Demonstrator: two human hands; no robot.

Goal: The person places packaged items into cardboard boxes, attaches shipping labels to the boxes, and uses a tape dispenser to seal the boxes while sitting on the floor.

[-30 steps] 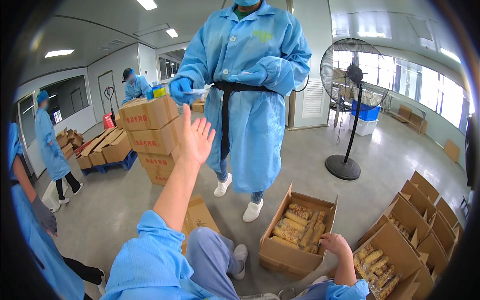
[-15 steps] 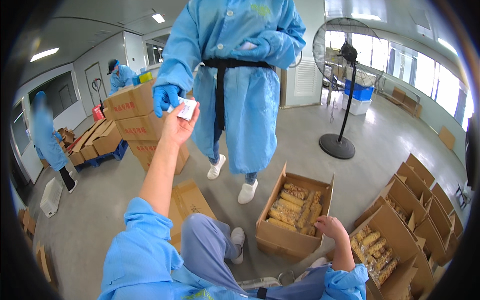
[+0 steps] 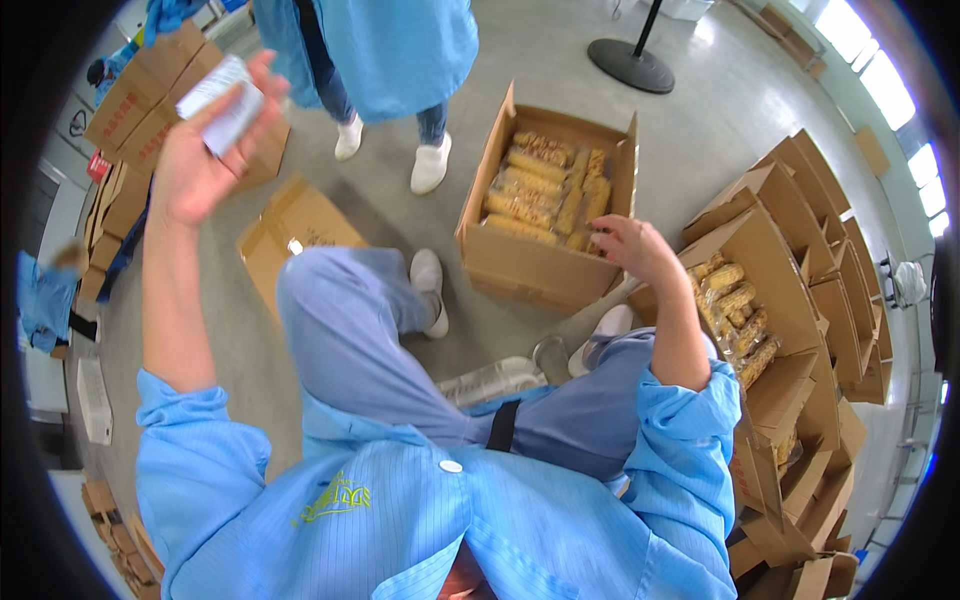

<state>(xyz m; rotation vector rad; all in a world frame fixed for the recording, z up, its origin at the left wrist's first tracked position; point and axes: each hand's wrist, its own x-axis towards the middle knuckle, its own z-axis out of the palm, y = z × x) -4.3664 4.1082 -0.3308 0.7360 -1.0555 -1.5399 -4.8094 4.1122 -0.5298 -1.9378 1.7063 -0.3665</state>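
Note:
My left hand (image 3: 205,165) is raised at the left, its thumb and fingers closed on white paper slips (image 3: 232,122). The slips look like small printed sheets, slightly blurred. My right hand (image 3: 640,248) rests at the near right corner of an open cardboard box (image 3: 535,270), fingers loosely bent and apart. Inside that box lie several corn cobs (image 3: 530,185) in clear plastic packs. The fingertips are just over the packs at the box's right side; whether they touch cannot be told. Nothing shows in this hand.
Another person in a blue coat (image 3: 370,50) stands ahead, with a blue-gloved hand (image 3: 172,18) at the top left. More open boxes (image 3: 790,300) with packed corn stand right. A flat closed carton (image 3: 300,235) lies by my left knee. A fan base (image 3: 630,65) stands farther off.
My left hand has drawn back left and away from the other person's gloved hand, bringing the paper slips along. My view has tipped downward. The right hand stays at the corn box.

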